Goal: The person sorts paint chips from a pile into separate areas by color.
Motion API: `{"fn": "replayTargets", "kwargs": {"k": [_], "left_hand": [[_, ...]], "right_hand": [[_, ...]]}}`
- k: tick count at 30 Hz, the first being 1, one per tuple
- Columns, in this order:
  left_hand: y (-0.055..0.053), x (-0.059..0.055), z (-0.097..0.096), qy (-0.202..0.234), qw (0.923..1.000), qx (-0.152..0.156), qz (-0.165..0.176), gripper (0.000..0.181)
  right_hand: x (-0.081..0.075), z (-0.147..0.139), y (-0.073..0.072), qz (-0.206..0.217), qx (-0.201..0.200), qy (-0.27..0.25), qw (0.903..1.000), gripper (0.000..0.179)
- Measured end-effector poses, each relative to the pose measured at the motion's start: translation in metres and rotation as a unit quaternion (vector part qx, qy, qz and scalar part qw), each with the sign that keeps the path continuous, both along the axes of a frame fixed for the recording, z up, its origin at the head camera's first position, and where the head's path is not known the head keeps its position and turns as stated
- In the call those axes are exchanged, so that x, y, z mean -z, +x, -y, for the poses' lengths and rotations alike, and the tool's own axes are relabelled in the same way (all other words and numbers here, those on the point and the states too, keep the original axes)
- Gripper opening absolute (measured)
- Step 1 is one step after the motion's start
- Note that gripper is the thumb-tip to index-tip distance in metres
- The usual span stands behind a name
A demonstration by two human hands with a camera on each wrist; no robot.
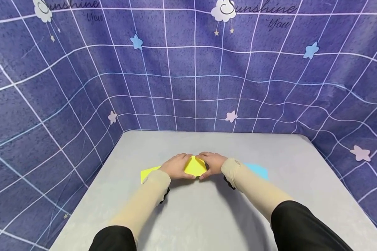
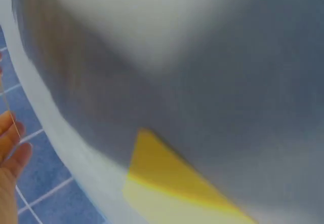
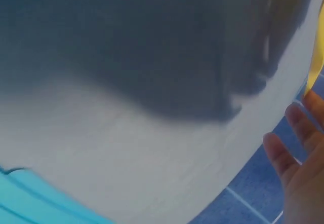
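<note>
Between both hands a piece of yellow paper (image 1: 195,166) is held up over the table, its surface bent. My left hand (image 1: 177,166) grips its left side, thumb low and fingers along the top; my right hand (image 1: 212,163) grips the right side the same way. In the left wrist view the left hand's fingers (image 2: 16,158) show at the left edge beside a thin pale edge. The right wrist view has the right hand's fingers (image 3: 278,153) spread below a narrow yellow strip of the paper (image 3: 317,57).
A second yellow sheet (image 1: 148,172) lies on the grey-white table (image 1: 194,216) by the left wrist. A light blue piece (image 1: 258,170) lies behind the right forearm. Blue gridded curtain (image 1: 182,87) with stars rises at the back and sides.
</note>
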State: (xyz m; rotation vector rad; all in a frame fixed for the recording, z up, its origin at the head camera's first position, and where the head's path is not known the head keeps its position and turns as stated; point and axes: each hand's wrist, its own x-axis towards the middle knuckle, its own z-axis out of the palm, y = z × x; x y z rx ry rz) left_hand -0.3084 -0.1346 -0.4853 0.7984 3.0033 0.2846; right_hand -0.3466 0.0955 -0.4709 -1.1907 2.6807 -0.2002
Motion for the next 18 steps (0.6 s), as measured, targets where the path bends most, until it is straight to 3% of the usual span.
{"fn": "replayTargets", "kwargs": {"k": [4, 9, 18], "left_hand": [[0.005, -0.003, 0.019, -0.008, 0.9996, -0.026, 0.006, 0.103], [0.016, 0.003, 0.046, -0.008, 0.9982, -0.053, 0.025, 0.104], [0.023, 0.012, 0.058, -0.011, 0.9959, -0.073, 0.053, 0.101]], "right_hand": [[-0.002, 0.019, -0.003, 0.005, -0.012, 0.006, 0.9999, 0.098], [0.007, 0.051, -0.001, -0.003, -0.018, 0.026, 0.9995, 0.099], [0.022, 0.072, 0.022, -0.011, 0.022, 0.039, 0.999, 0.096]]}}
